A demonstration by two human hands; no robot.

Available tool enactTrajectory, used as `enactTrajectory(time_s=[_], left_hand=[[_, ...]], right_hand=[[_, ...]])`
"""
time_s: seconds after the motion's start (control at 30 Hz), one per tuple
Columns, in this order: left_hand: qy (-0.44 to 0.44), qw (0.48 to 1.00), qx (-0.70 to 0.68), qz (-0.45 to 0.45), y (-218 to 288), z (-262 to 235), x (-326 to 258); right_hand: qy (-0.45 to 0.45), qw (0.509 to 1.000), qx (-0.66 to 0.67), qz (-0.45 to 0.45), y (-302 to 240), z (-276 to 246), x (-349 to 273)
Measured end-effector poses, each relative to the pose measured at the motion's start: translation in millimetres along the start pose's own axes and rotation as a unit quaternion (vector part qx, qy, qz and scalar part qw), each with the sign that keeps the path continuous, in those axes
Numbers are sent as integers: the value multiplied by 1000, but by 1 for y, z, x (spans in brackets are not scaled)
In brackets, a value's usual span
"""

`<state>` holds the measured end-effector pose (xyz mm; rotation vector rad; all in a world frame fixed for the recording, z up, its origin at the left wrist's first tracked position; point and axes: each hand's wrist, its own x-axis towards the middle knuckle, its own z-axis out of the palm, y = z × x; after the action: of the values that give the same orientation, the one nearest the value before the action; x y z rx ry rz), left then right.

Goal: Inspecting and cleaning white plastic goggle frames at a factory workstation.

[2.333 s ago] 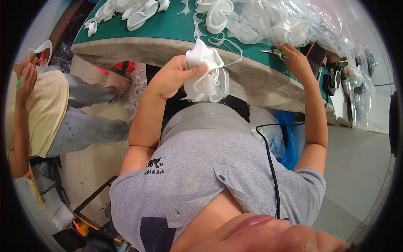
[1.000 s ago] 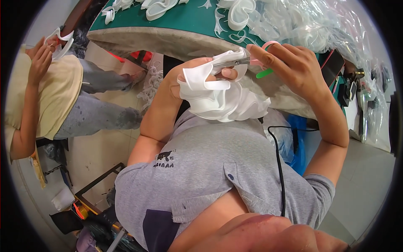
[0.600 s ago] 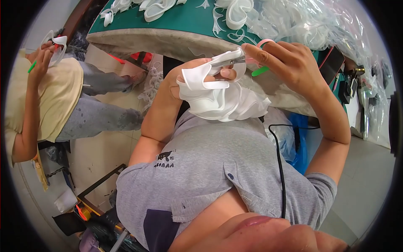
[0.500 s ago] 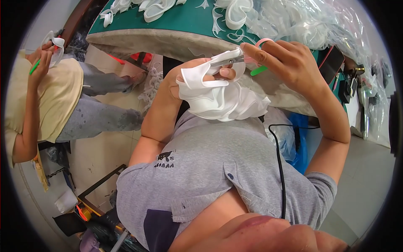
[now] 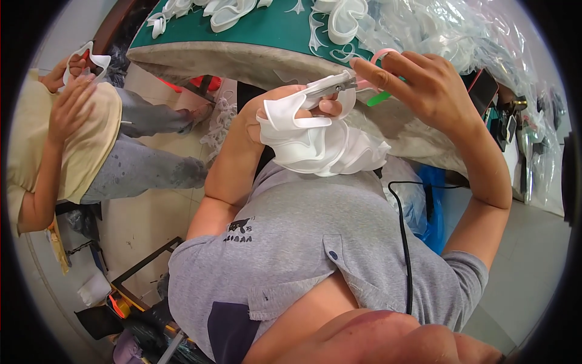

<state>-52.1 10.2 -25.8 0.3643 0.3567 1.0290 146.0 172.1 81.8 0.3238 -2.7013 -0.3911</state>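
Observation:
My left hand (image 5: 276, 98) is closed around a bunch of white, soft-looking moulded frames with curved rims (image 5: 297, 136). Its thumb and fingertips pinch the upper edge of one frame. In my right hand (image 5: 427, 85) is a pair of scissors (image 5: 332, 88) with metal blades and a pink finger loop (image 5: 384, 54). The blades lie along the rim beside my left fingertips; how far apart they are is hard to tell. Below my right fingers a green rounded handle end (image 5: 379, 98) sticks out. Part of the scissors' grip is hidden by the fingers.
Ahead stands a green-topped table (image 5: 273, 30) with a cloth-covered edge, bearing more white frames (image 5: 233, 15), thin offcuts (image 5: 316, 33) and clear plastic bags (image 5: 436, 30). A co-worker (image 5: 60, 139) at left holds a white frame (image 5: 100, 60). A black cable (image 5: 401, 224) hangs before my shirt.
My right hand and the scissors have shifted slightly right and down. My left hand stays nearly still. The co-worker's near hand has moved up to the frame, and its green tool no longer shows.

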Motion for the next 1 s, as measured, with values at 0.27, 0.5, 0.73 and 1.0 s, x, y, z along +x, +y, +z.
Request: enactTrajectory(time_s=[0.27, 0.5, 0.73, 1.0], left_hand=[[-36, 995, -91, -18, 2, 16, 0], [-65, 985, -157, -30, -3, 4, 4], [25, 985, 140, 95, -5, 13, -1], [193, 934, 103, 284, -9, 3, 10]], right_hand=[[-12, 1000, 13, -7, 0, 0, 0], [6, 1000, 1, -16, -4, 4, 3], [34, 997, -54, -35, -13, 11, 8], [-5, 821, 426, 380, -4, 18, 3]])
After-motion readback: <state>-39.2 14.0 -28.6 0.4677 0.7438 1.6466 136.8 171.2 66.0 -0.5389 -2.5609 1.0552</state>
